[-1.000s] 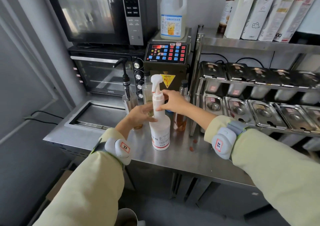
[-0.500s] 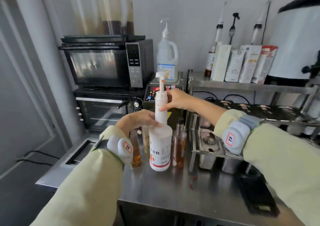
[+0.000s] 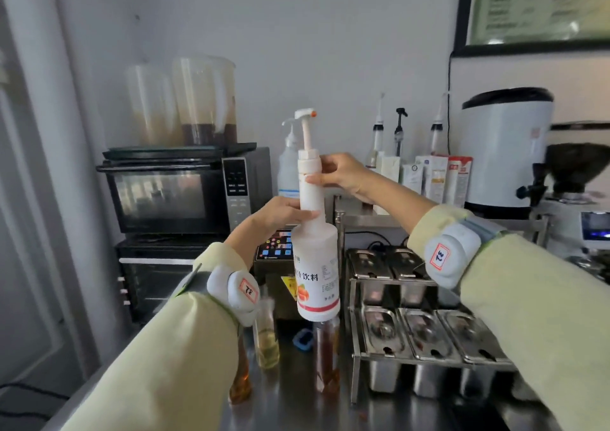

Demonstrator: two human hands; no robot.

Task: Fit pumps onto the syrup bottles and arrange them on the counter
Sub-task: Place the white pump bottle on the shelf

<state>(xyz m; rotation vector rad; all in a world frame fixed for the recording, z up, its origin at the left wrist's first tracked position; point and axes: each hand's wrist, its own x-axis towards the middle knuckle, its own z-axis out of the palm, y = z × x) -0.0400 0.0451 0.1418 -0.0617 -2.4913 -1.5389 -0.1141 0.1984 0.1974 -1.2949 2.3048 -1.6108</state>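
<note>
White syrup bottle held upright in the air above the steel counter, left hand gripping its neck, right hand grasping the collar of the white pump seated on top.

Glass bottles crowd counter

Both arms wear pale yellow-green sleeves. Each wrist carries a white rounded wrist unit on a grey strap, with a red-bordered label marked "37". Both hands are bare.
</note>
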